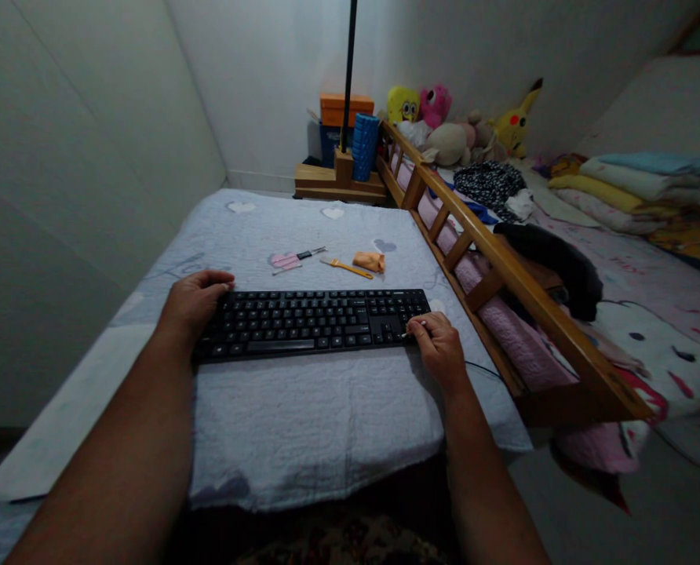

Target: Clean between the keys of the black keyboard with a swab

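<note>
A black keyboard (303, 322) lies flat on the cloth-covered surface (320, 416), its keys facing up. My left hand (194, 302) is closed round its left end, thumb near the top left corner. Pinched in the fingers of my right hand (438, 341) is a thin cotton swab (406, 334), its white tip down at the keys near the lower right of the keyboard. Beyond the keyboard lie tweezers with dark grips (310, 253), a thin white-tipped stick (287, 270), a small brush with an orange handle (350, 269) and a crumpled orange packet (369, 261).
To the right, a wooden bed rail (473, 235) runs along a bed with folded bedding (638, 184), clothes and plush toys (450, 145). A black cable (484, 369) trails past my right wrist. At the back stand a blue foam roller (364, 147), boxes (345, 107) and a black pole (348, 71).
</note>
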`<state>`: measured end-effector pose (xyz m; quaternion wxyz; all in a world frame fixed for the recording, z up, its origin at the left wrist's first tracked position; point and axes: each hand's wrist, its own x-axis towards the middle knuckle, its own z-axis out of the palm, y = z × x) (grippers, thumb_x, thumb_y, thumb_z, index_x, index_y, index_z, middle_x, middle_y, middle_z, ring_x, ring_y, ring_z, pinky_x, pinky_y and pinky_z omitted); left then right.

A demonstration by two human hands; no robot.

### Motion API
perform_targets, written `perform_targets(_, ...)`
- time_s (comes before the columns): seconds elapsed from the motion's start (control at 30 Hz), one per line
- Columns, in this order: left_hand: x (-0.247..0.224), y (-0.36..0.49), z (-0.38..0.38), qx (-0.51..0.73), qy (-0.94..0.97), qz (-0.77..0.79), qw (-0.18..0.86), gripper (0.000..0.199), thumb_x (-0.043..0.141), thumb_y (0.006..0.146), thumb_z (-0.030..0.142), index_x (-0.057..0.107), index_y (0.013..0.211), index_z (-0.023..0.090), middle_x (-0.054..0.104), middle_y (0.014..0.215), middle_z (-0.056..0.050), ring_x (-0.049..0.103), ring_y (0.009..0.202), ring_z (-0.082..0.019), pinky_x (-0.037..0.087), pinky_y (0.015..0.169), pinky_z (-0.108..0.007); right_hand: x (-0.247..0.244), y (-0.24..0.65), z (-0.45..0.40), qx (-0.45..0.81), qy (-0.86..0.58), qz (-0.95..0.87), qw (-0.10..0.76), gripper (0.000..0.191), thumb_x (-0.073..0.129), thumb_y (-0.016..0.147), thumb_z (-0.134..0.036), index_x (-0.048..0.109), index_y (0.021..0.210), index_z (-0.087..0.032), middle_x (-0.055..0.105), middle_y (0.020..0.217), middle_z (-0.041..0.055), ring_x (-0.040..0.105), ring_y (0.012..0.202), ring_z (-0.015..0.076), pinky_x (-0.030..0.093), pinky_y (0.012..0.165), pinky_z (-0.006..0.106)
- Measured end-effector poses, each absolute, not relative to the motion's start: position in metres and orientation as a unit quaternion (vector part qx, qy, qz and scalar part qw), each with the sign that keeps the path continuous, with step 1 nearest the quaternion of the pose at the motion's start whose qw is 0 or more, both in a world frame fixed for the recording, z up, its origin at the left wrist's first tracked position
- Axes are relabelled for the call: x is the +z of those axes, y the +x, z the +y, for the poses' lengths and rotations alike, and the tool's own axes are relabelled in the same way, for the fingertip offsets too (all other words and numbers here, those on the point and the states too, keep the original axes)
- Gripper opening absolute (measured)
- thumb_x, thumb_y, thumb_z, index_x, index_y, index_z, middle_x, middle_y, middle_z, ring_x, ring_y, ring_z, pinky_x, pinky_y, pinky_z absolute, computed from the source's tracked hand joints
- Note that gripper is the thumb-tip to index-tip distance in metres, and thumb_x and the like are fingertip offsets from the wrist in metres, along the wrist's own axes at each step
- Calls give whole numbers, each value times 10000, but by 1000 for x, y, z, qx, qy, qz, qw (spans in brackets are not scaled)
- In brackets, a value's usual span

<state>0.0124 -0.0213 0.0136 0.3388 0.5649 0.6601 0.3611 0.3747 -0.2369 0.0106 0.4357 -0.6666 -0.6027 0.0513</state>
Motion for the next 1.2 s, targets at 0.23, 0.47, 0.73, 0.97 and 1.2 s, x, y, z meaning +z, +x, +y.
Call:
perform_targets(0.23, 12, 12, -20, 367, 553, 660, 353, 332, 660, 615, 280, 735, 921, 175, 734, 940, -58, 642, 915, -240, 463, 951, -389, 19, 378, -226, 68, -681, -612, 396, 253, 519, 938, -305, 687, 765, -229, 704, 812, 62, 618, 872, 243, 440, 806, 375)
perform_targets(0.47, 19, 15, -24, 366, 551, 666, 346, 271, 659, 617, 263, 725, 869, 190, 724, 893, -37, 637, 905, -227, 469, 937, -363, 34, 377, -211, 104, -697, -631, 326, 252, 530, 909, -266, 676, 706, -227, 692, 766, 52, 612, 820, 227, 411, 746, 337)
perform_targets(0.73, 20, 17, -24, 365, 537, 670, 360, 299, 659, 614, 271, 728, 894, 190, 722, 907, -37, 638, 885, -227, 474, 934, -373, 23, 367, -212, 104, -671, -631, 376, 246, 521, 926, -274, 694, 758, -221, 705, 812, 62, 628, 858, 233, 444, 794, 356)
perform_targets(0.97, 19, 16, -24, 363, 552, 667, 344, 287, 660, 622, 269, 729, 887, 185, 738, 942, -51, 650, 948, -250, 464, 969, -387, 17, 369, -216, 98, -671, -612, 407, 251, 520, 930, -280, 684, 747, -225, 692, 801, 58, 628, 852, 232, 455, 793, 366)
perform_targets(1.2, 21, 17, -26, 366, 550, 665, 348, 252, 657, 622, 251, 722, 858, 189, 740, 904, -48, 655, 938, -254, 479, 945, -382, 17, 377, -221, 83, -679, -592, 426, 265, 525, 930, -294, 664, 713, -234, 700, 787, 53, 626, 844, 235, 451, 787, 378)
